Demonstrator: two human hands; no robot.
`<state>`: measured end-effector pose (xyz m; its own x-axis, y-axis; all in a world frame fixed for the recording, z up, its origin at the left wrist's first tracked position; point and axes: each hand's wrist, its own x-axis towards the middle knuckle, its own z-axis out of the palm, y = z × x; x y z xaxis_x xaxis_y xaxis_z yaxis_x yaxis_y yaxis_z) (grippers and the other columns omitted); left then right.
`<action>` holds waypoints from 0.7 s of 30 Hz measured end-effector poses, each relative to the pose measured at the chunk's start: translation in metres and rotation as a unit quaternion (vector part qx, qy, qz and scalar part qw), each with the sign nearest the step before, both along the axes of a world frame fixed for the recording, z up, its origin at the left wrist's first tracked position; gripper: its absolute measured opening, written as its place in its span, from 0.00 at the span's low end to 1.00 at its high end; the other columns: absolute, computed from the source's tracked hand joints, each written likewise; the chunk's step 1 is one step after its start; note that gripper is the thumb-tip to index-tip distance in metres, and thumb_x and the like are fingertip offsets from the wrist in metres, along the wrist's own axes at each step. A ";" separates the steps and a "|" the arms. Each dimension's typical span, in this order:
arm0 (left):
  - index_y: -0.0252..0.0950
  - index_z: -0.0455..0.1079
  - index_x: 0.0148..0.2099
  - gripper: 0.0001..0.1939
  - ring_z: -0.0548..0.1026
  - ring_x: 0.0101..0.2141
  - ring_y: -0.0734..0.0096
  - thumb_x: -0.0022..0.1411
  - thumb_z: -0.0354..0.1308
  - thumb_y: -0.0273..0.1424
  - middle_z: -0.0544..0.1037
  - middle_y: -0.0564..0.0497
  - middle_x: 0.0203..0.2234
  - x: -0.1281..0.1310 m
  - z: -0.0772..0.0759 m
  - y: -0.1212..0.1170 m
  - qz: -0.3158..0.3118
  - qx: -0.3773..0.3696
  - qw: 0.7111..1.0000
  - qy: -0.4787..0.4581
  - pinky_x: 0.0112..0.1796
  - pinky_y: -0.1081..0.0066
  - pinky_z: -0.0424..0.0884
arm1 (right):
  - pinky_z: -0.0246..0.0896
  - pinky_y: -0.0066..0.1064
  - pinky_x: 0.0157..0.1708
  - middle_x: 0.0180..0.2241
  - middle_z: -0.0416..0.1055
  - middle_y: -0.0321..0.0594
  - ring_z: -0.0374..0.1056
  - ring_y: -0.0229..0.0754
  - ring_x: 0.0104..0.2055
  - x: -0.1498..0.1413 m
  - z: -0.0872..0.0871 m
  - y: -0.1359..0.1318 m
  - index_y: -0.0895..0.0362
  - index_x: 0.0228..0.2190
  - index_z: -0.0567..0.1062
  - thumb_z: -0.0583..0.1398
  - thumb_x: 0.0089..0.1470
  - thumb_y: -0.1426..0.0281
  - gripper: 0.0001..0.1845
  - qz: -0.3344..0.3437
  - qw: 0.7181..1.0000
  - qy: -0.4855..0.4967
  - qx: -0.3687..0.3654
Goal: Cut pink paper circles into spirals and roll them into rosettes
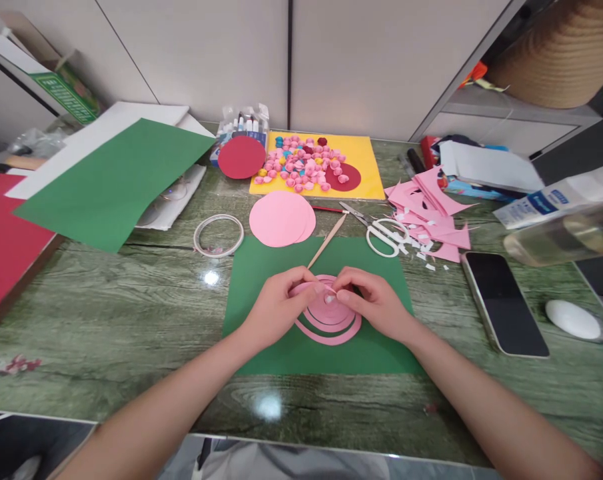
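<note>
A pink paper spiral (pixel 334 339) hangs in loose coils over the green paper sheet (pixel 281 360). My left hand (pixel 286 301) pinches the spiral's strip between thumb and fingers on the left side. Facing it, my right hand (pixel 376 303) pinches the same strip close to its upper right part. The two thumbs nearly meet, and a small whitish bit lies near the spiral's middle. Just beyond my left hand a thin wooden stick (pixel 327 240) lies slanted. Pink paper circles (pixel 278 219) lie stacked behind it.
Many small rolled paper roses (pixel 301 163) cover a yellow sheet (pixel 371 167) at the back. White-handled scissors (pixel 387 239) lie beside pink paper scraps (pixel 434 207). A tape roll (pixel 218 236) is at left, a phone (pixel 504 303) and a mouse (pixel 574 319) at right.
</note>
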<state>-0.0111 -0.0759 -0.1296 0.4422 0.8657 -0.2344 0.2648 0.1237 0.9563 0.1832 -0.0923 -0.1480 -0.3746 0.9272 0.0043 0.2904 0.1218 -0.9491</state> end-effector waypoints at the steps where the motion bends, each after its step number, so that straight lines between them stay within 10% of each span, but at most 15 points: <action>1: 0.34 0.65 0.29 0.11 0.59 0.21 0.80 0.58 0.52 0.37 0.62 0.58 0.18 0.000 0.000 0.000 0.001 0.001 1.000 0.003 0.24 0.78 0.57 | 0.55 0.30 0.33 0.28 0.65 0.36 0.61 0.38 0.31 0.000 0.000 0.000 0.56 0.30 0.72 0.56 0.54 0.63 0.10 0.000 1.000 -0.001 0.002; 21: 0.34 0.67 0.30 0.12 0.62 0.24 0.78 0.58 0.52 0.38 0.68 0.56 0.22 0.002 0.004 -0.004 -0.007 0.038 0.999 0.026 0.27 0.77 0.58 | 0.56 0.30 0.31 0.28 0.67 0.38 0.63 0.38 0.31 -0.003 0.002 0.000 0.55 0.33 0.74 0.56 0.55 0.65 0.09 -0.007 1.000 -0.019 0.005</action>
